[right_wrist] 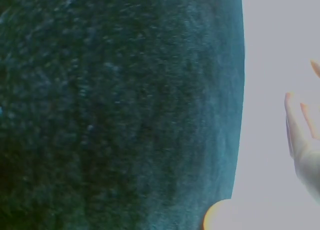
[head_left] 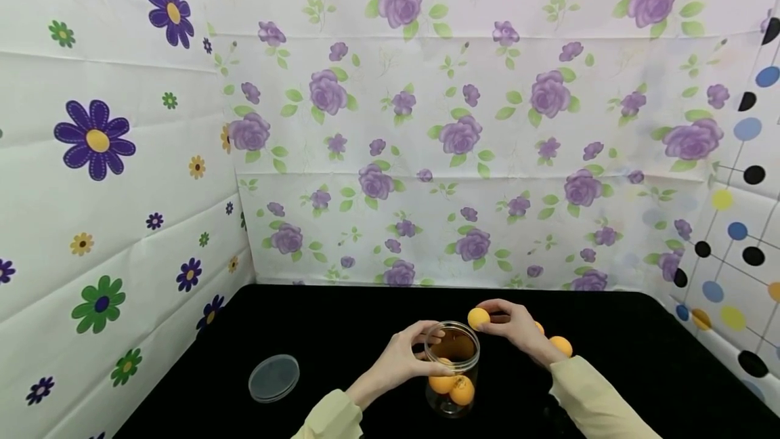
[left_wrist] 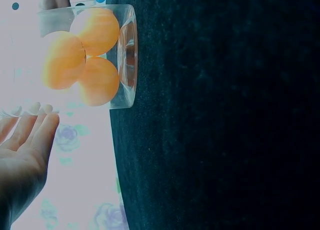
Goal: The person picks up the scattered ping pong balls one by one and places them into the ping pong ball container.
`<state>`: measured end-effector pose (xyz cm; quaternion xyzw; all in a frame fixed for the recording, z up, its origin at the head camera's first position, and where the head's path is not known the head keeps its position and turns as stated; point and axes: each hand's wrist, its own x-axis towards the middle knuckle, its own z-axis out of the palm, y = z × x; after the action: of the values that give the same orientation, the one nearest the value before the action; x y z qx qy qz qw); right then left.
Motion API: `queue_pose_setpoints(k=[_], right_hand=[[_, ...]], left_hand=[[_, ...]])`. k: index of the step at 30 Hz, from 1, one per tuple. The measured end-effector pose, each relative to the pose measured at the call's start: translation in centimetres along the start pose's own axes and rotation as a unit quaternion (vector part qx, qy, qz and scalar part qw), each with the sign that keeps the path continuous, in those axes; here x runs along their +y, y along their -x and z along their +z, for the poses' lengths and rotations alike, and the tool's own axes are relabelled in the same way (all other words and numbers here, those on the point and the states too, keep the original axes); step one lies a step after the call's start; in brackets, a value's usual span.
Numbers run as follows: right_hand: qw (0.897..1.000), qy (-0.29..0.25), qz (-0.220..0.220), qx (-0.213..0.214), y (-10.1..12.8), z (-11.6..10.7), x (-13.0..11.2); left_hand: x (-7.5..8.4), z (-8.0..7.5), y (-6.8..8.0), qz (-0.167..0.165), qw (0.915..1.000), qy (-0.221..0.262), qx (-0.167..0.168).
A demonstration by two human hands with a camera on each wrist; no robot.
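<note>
Nearest us, our left hand (head_left: 399, 358) curls round the clear jar (head_left: 452, 371) on the black table (head_left: 341, 330), orange balls (head_left: 451, 385) already inside. Just past it, our right hand (head_left: 514, 324) pinches an orange ball (head_left: 478, 318) in its fingertips beside the jar's mouth; it looks light, smooth and prone to roll, so we'd hold its sides. Further out lie loose balls (head_left: 560, 345) and, off left, the lid (head_left: 274, 377)

Head view bright, even, sharp; my wide lens bends edges. Wrist views overexposed: floral backdrop washed white, orange plastic balls (left_wrist: 82, 55) glowing, my left hand (left_wrist: 22, 155) soft, black felt tabletop (right_wrist: 120, 110) grainy.
</note>
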<state>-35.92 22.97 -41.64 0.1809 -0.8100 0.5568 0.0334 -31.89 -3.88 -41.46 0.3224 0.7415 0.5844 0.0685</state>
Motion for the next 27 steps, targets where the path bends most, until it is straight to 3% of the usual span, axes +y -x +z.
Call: queue_pose_setpoints(k=[6, 27], right_hand=[[1.000, -0.015, 0.011, -0.003, 0.1, -0.4, -0.5], [0.999, -0.038, -0.016, -0.011, 0.3, -0.5, -2.3]], left_hand=[[0.1, 0.0, 0.0, 0.001, 1.0000, -0.003, 0.002], [0.0, -0.1, 0.0, 0.004, 1.0000, 0.001, -0.005]])
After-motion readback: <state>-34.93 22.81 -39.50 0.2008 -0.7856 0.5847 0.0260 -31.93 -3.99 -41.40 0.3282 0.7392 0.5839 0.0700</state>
